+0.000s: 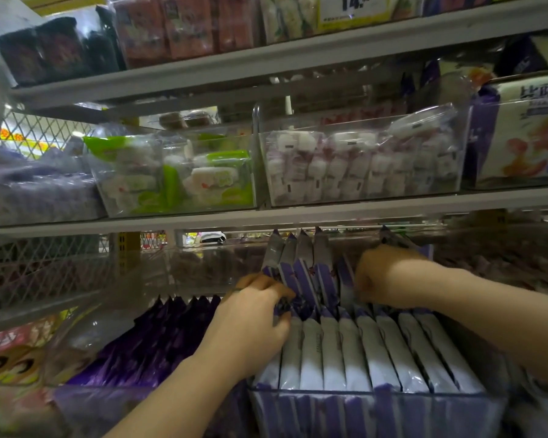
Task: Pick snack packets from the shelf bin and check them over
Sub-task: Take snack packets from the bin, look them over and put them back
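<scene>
Shelf bin [377, 403]: clear plastic, on the lowest shelf in view, front wall nearest the camera.
Snack packets [361, 352]: white-and-purple, packed on edge in a tight row that fills the bin from side to side.
Raised packets [301, 267]: four or so of the same kind, standing higher than the row at the back of the bin, tops fanned slightly and leaning right.
Left hand [253, 317]: reaches in from the lower left, fingers curled over the lower ends of the raised packets, gripping them.
Right hand [383, 276]: at the back right of the bin, back of the hand to the camera, fingers tucked down among packets; a packet tip rises just behind the knuckles. Cannot tell whether it holds one.
Dark purple packets [159, 339]: neighbouring bin to the left, also on edge.
Shelf above: two clear bins side by side, green-and-white packs [171, 175] left, white-and-pink packs [361, 165] right.
Wire mesh [45, 267]: backs the shelves at far left.
</scene>
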`<state>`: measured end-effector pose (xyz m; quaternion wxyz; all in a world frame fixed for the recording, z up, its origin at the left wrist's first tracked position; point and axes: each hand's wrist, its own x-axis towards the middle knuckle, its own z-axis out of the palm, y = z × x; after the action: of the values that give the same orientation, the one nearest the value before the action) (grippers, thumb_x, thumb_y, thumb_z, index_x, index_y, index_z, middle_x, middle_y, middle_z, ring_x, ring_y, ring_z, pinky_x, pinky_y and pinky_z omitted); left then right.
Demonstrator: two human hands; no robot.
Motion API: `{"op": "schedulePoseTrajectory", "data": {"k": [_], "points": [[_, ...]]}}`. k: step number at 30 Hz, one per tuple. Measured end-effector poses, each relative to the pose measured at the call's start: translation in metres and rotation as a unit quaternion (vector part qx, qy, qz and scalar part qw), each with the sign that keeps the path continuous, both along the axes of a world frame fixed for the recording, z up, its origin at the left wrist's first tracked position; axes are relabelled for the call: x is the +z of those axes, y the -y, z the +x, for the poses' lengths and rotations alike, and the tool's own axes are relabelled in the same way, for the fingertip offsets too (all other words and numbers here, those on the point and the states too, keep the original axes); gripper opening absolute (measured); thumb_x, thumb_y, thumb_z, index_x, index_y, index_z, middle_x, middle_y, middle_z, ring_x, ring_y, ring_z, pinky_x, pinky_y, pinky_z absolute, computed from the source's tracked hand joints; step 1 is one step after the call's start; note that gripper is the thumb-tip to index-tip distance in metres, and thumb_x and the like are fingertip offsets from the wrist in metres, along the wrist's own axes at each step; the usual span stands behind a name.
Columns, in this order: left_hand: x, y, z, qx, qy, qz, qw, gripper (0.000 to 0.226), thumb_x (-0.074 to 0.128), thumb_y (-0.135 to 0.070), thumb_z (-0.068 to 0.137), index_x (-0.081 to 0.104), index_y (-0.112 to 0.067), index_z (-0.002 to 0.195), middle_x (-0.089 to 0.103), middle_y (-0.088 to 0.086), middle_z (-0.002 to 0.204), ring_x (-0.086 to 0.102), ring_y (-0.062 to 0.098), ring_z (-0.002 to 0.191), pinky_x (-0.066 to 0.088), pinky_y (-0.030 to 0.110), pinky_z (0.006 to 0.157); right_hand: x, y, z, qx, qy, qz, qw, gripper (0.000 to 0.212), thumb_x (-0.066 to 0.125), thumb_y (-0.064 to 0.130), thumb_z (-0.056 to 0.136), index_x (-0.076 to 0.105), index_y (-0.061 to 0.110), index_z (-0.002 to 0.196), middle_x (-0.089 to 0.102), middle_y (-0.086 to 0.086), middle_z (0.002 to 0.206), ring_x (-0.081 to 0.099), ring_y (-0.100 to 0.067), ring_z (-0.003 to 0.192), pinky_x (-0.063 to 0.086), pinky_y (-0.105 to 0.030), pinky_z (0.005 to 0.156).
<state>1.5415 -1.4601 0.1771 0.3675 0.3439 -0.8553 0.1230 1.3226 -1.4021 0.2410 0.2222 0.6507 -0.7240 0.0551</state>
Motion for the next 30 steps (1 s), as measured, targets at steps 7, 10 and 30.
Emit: {"op": "schedulePoseTrajectory", "data": {"k": [7, 10, 30], "points": [[0.000, -0.003, 0.000, 0.009, 0.011, 0.003, 1.000, 0.034, 0.050, -0.040, 0.093, 0.056, -0.037, 0.126, 0.051, -0.019, 0.131, 0.037, 0.007, 0.130, 0.039, 0.031, 0.103, -0.008, 0.000, -0.004, -0.002, 0.034, 0.083, 0.996, 0.017, 0.061, 0.028, 0.087, 0.073, 0.020, 0.096, 0.068, -0.003, 0.096, 0.064, -0.024, 0.089, 0.054, -0.034, 0.080], [0.000, -0.001, 0.001, 0.012, 0.015, 0.001, 1.000, 0.034, 0.049, -0.039, 0.093, 0.056, -0.037, 0.126, 0.051, -0.020, 0.131, 0.035, 0.005, 0.130, 0.038, 0.029, 0.103, -0.013, 0.003, -0.005, -0.005, 0.037, 0.063, 0.997, 0.016, 0.058, 0.025, 0.086, 0.071, 0.017, 0.091, 0.066, -0.007, 0.093, 0.063, -0.026, 0.086, 0.051, -0.031, 0.075], [0.012, -0.019, -0.050, -0.012, 0.103, -0.126, 0.987, 0.061, 0.050, -0.031, 0.091, 0.029, -0.037, 0.147, 0.032, -0.006, 0.153, 0.033, 0.021, 0.139, 0.014, 0.045, 0.117, -0.002, 0.007, -0.008, -0.007, 0.209, -0.155, 0.965, 0.031, 0.042, 0.006, 0.098, 0.044, 0.004, 0.129, 0.056, -0.020, 0.125, 0.055, -0.033, 0.115, 0.045, -0.034, 0.088]]}}
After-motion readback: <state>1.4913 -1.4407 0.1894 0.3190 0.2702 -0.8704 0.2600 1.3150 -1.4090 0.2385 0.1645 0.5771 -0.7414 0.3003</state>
